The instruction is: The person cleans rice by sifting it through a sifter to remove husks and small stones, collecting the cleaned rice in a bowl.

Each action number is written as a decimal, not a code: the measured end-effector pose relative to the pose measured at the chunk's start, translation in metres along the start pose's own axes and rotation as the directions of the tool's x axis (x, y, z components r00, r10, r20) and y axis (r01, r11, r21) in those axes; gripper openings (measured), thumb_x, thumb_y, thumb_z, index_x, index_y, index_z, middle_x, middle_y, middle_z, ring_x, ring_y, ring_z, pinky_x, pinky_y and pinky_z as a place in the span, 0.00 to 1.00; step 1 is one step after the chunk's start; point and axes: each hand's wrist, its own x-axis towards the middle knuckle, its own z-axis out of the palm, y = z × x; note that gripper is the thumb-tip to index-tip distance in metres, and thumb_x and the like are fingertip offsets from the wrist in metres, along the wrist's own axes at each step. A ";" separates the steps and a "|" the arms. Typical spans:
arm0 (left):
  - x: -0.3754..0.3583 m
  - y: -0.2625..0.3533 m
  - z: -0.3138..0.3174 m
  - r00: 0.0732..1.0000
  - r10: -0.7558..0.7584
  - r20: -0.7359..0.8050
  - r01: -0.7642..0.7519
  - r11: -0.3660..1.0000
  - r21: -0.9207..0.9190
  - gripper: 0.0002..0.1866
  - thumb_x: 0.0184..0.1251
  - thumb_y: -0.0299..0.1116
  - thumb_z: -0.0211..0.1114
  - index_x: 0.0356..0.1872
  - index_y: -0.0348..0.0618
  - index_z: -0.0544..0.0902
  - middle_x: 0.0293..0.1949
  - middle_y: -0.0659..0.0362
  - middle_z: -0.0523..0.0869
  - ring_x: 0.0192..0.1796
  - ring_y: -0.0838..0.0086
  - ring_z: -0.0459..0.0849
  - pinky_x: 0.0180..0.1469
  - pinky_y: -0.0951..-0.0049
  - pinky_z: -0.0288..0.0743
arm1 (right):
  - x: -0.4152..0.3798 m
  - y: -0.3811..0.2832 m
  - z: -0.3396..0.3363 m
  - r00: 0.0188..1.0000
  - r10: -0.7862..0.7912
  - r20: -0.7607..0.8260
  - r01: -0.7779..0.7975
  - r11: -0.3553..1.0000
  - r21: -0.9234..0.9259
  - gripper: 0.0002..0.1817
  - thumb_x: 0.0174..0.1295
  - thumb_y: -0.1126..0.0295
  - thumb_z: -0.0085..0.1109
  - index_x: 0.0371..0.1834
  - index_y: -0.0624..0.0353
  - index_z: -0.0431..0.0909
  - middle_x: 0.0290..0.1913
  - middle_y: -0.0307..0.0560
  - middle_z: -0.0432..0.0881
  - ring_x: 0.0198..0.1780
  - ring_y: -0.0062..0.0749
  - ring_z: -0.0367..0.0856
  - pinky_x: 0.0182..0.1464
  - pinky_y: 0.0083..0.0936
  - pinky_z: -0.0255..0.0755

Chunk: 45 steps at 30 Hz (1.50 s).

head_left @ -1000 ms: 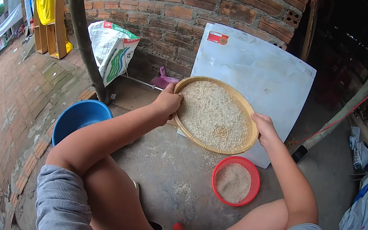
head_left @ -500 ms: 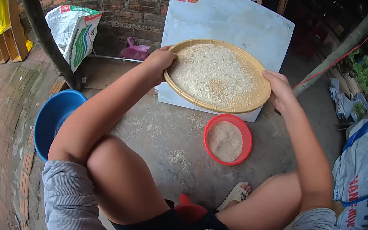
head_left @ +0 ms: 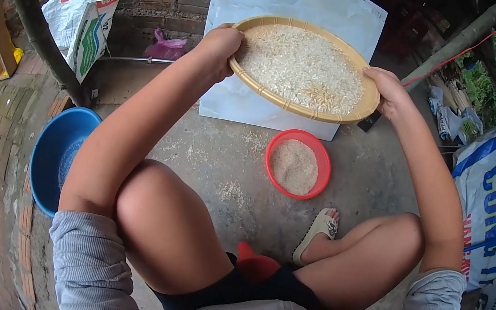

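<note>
A round, shallow winnowing basket [head_left: 263, 97] is held up in front of me at arm's length, tilted with its right side lower. My left hand [head_left: 218, 49] grips its left rim, and my right hand [head_left: 388, 91] is closed on the right rim. White rice grains [head_left: 301, 63] cover most of the basket's floor. A small patch of browner, unhusked-looking grains [head_left: 321, 95] lies near the front right. Beneath the basket, on the floor, stands a red bowl [head_left: 325, 167] partly filled with pale rice [head_left: 293, 165].
A blue basin [head_left: 46, 165] sits on the left, beside my knee. Grains lie scattered over the concrete floor [head_left: 232, 193]. A white board [head_left: 230, 103] leans at the back before a brick wall. Large printed sacks [head_left: 472, 171] stand right; another sack [head_left: 74, 23] is back left.
The basket has risen in the view and tilted down to its right, with both hands still on its rim. The brown grains now lie farther right. The surroundings have shifted slightly left and up.
</note>
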 end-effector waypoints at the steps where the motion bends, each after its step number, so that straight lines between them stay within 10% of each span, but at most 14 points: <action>1: -0.017 0.004 0.008 0.995 0.103 -0.015 -0.102 0.993 0.059 0.18 0.70 0.30 0.45 0.60 0.44 0.65 0.41 0.56 0.77 0.36 0.75 0.80 0.36 0.71 0.81 | 0.002 0.003 -0.009 0.999 -0.032 0.037 0.033 0.999 -0.031 0.12 0.64 0.67 0.51 0.44 0.65 0.75 0.39 0.47 0.81 0.38 0.27 0.82 0.39 0.27 0.78; 6: -0.028 0.011 0.014 0.944 0.329 -0.034 -0.325 0.942 0.087 0.19 0.70 0.31 0.45 0.61 0.44 0.64 0.42 0.57 0.77 0.38 0.78 0.79 0.39 0.75 0.79 | 0.028 0.003 -0.009 0.980 -0.174 0.094 0.171 0.985 0.032 0.10 0.62 0.65 0.56 0.39 0.60 0.76 0.34 0.42 0.80 0.34 0.24 0.80 0.37 0.24 0.77; 13: -0.009 -0.006 -0.014 0.988 -0.136 0.070 0.145 0.977 -0.157 0.19 0.70 0.28 0.41 0.62 0.41 0.62 0.46 0.51 0.77 0.43 0.71 0.82 0.41 0.68 0.83 | 0.024 -0.002 0.012 0.974 -0.021 0.224 -0.018 0.985 0.170 0.15 0.63 0.64 0.55 0.46 0.64 0.75 0.41 0.48 0.82 0.40 0.31 0.82 0.42 0.28 0.78; 15: -0.020 -0.004 0.009 0.985 0.134 -0.105 -0.120 0.984 0.132 0.20 0.71 0.29 0.42 0.63 0.45 0.59 0.47 0.53 0.76 0.43 0.72 0.82 0.40 0.70 0.83 | 0.056 0.003 -0.009 0.953 -0.023 0.302 -0.014 0.993 0.119 0.18 0.63 0.64 0.53 0.50 0.66 0.73 0.45 0.51 0.81 0.43 0.33 0.82 0.44 0.31 0.78; 18: -0.031 0.004 0.023 0.986 0.138 -0.093 -0.115 0.970 0.215 0.21 0.71 0.30 0.43 0.64 0.47 0.57 0.48 0.53 0.75 0.43 0.73 0.82 0.40 0.71 0.82 | 0.062 0.014 -0.006 0.967 -0.016 0.256 -0.023 0.989 0.148 0.18 0.65 0.63 0.50 0.51 0.66 0.71 0.46 0.49 0.80 0.46 0.33 0.81 0.47 0.33 0.77; 22: 0.017 -0.016 -0.022 0.993 -0.111 0.042 0.116 0.986 -0.123 0.21 0.70 0.30 0.40 0.63 0.47 0.60 0.50 0.54 0.75 0.45 0.69 0.81 0.44 0.64 0.82 | 0.048 0.002 0.012 0.954 -0.048 0.296 0.026 0.997 0.078 0.17 0.65 0.64 0.50 0.50 0.66 0.71 0.45 0.49 0.80 0.44 0.32 0.81 0.46 0.32 0.77; 30: -0.007 -0.007 0.023 0.981 0.145 -0.129 -0.125 0.981 0.148 0.22 0.68 0.30 0.44 0.63 0.50 0.60 0.45 0.58 0.76 0.38 0.77 0.79 0.36 0.70 0.79 | 0.068 0.027 0.002 0.987 -0.093 0.130 0.085 0.994 0.063 0.15 0.64 0.64 0.53 0.45 0.66 0.74 0.41 0.48 0.80 0.40 0.28 0.81 0.45 0.27 0.76; 34: 0.023 -0.023 -0.006 0.993 -0.109 0.033 0.112 0.988 -0.107 0.18 0.72 0.31 0.43 0.59 0.37 0.64 0.44 0.49 0.79 0.42 0.70 0.84 0.46 0.68 0.82 | 0.056 0.011 -0.013 0.945 -0.154 0.289 0.127 0.986 0.109 0.14 0.63 0.63 0.53 0.40 0.64 0.72 0.41 0.49 0.80 0.39 0.32 0.81 0.43 0.33 0.76; 38: 0.010 -0.023 0.022 0.999 0.011 -0.033 -0.015 0.993 -0.120 0.18 0.72 0.32 0.43 0.59 0.39 0.65 0.42 0.52 0.79 0.41 0.71 0.84 0.41 0.67 0.83 | 0.071 0.022 -0.023 0.952 -0.062 0.300 0.038 0.996 0.084 0.17 0.63 0.62 0.53 0.46 0.65 0.73 0.43 0.50 0.80 0.42 0.35 0.82 0.44 0.35 0.77; 42: -0.005 -0.011 0.029 0.984 0.149 -0.093 -0.133 0.978 0.162 0.20 0.72 0.33 0.43 0.64 0.48 0.61 0.44 0.53 0.78 0.42 0.72 0.83 0.39 0.69 0.83 | 0.058 0.029 -0.013 0.972 0.063 0.228 -0.101 0.982 0.161 0.19 0.61 0.64 0.57 0.50 0.66 0.73 0.45 0.53 0.81 0.43 0.31 0.82 0.46 0.29 0.77; 45: 0.011 -0.012 -0.004 0.988 -0.150 0.029 0.152 0.984 -0.088 0.20 0.71 0.30 0.41 0.63 0.46 0.61 0.46 0.53 0.77 0.45 0.71 0.82 0.43 0.67 0.83 | 0.028 0.016 0.000 0.934 -0.014 0.357 -0.051 0.984 0.172 0.20 0.62 0.64 0.55 0.51 0.68 0.72 0.45 0.53 0.81 0.45 0.33 0.82 0.47 0.29 0.77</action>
